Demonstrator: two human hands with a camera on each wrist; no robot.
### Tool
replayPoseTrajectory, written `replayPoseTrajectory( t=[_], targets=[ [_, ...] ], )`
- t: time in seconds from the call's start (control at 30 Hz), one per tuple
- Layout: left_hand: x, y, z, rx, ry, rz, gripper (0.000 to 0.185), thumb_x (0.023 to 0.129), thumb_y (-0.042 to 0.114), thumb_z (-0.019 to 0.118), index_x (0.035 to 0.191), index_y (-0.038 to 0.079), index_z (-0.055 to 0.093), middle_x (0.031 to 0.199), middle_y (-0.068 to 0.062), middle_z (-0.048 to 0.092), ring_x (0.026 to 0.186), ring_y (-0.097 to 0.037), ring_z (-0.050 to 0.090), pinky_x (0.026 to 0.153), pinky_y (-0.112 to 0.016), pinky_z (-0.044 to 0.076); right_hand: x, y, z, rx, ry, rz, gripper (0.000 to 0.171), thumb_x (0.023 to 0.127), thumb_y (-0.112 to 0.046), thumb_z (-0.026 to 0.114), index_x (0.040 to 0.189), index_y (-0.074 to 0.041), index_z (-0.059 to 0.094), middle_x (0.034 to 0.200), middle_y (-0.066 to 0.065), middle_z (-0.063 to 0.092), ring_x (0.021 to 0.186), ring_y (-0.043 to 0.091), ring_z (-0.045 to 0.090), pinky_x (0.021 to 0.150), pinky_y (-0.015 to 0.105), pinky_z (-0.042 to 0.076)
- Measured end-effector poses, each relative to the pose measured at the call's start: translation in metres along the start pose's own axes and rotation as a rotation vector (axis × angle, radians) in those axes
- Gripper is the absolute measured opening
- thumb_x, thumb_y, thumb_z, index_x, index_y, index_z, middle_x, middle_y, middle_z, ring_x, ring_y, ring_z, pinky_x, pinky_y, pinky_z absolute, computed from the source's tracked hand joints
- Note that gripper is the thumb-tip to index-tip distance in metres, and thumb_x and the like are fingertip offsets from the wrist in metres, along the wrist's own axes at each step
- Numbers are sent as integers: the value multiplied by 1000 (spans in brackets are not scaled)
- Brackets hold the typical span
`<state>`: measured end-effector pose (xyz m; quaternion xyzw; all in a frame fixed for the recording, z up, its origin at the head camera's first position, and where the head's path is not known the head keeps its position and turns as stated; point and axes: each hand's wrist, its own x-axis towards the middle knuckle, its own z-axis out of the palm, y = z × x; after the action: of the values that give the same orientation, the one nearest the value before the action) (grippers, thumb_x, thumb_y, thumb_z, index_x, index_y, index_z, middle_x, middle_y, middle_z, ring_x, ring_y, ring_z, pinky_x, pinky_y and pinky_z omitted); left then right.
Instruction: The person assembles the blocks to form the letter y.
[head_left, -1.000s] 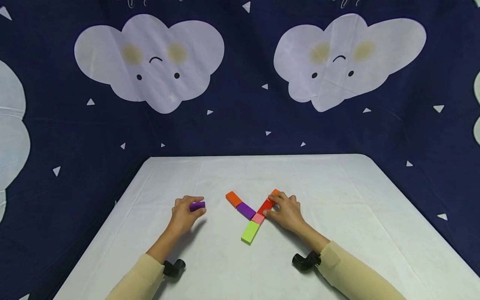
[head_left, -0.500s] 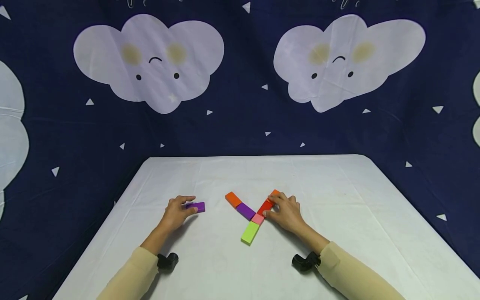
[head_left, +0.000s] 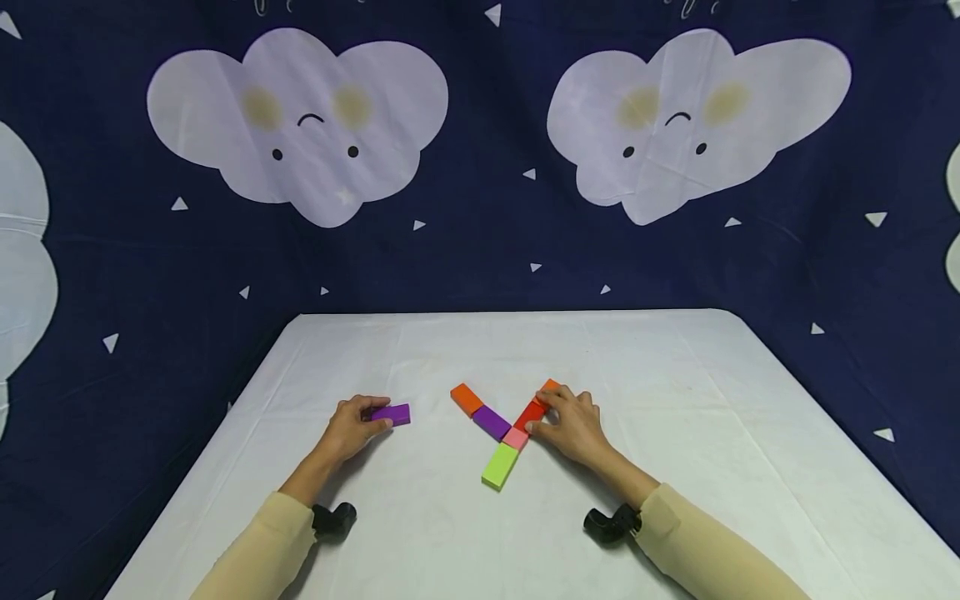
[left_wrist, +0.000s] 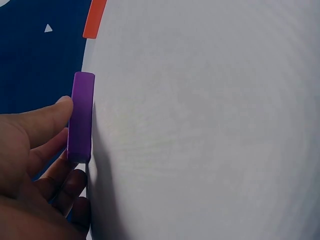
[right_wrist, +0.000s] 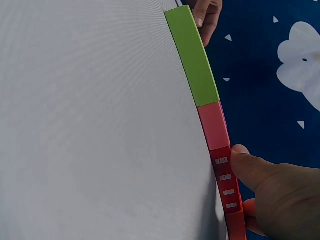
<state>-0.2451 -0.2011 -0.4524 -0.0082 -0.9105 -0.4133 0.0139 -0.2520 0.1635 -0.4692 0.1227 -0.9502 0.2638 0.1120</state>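
A loose purple block (head_left: 392, 413) (left_wrist: 81, 117) lies flat on the white table (head_left: 675, 467). My left hand (head_left: 354, 425) (left_wrist: 35, 165) pinches its near end between thumb and fingers. To the right, coloured blocks form a Y shape: an orange block (head_left: 467, 399), a second purple block (head_left: 492, 422), a pink block (head_left: 515, 437) (right_wrist: 214, 125), a green block (head_left: 500, 465) (right_wrist: 192, 60), a red block (head_left: 531, 412) (right_wrist: 227, 190) and another orange block (head_left: 550, 386). My right hand (head_left: 566, 423) (right_wrist: 275, 200) grips the red block, thumb on its side, fingers over its far side.
A dark blue cloth with white clouds (head_left: 300, 125) hangs behind and beside the table. The table's far edge (head_left: 510, 313) runs along it. Black wrist cameras (head_left: 333, 518) sit under both cream sleeves.
My left hand lowered the purple block from the air onto the table and drew back a little to the left. The right hand and the Y of blocks stayed put.
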Motion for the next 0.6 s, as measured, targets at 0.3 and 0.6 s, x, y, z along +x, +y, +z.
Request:
replayPoseTrajectory(
  t=[0.3,0.6],
  targets=[
    [0,0,4,4,6,-4,38,81,10,69,118,3,63,116,-17,58,112,-31,41,98,-51,24,0,2,1,15,10,-4,56,73,-40,75,121,-13,64,117,3,60,87,24,43,71,36,30],
    [2,-2,4,2,16,-8,34,82,10,69,115,4,65,113,-17,58,109,-31,43,96,-49,27,0,1,0,19,-4,2,56,74,-41,75,121,-13,64,118,4,60,88,26,43,72,35,29]
  ],
)
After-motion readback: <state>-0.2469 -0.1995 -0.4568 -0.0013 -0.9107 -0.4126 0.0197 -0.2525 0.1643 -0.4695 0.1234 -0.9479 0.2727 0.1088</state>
